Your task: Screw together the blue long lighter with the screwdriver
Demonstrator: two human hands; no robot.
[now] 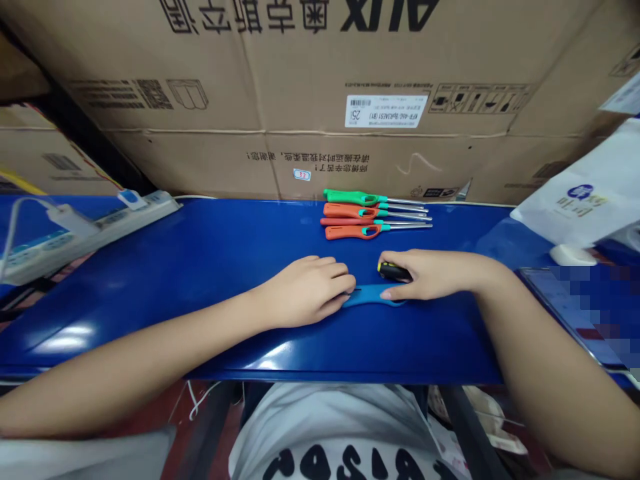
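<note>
A blue gas lighter [371, 295] lies flat on the blue table, its far right part hidden under my right hand. My left hand [320, 290] is closed around its left end, fingertips pressed together. At the other end, the thumb of my right hand [425, 275] rests on the lighter's body. The curled fingers of that same hand hold a short black handle with a yellow end [393, 271], whose other end is hidden in the palm. Beyond the hands, several long-nosed lighters lie side by side, among them a green one [350, 197] and an orange one [350, 232].
A large cardboard box [210, 157] walls off the back of the blue table [210, 247]. On the left lies a white power strip [100, 230] with plugs. To the right are a white bag [570, 193], a small white object [573, 255] and a tablet-like screen [555, 300].
</note>
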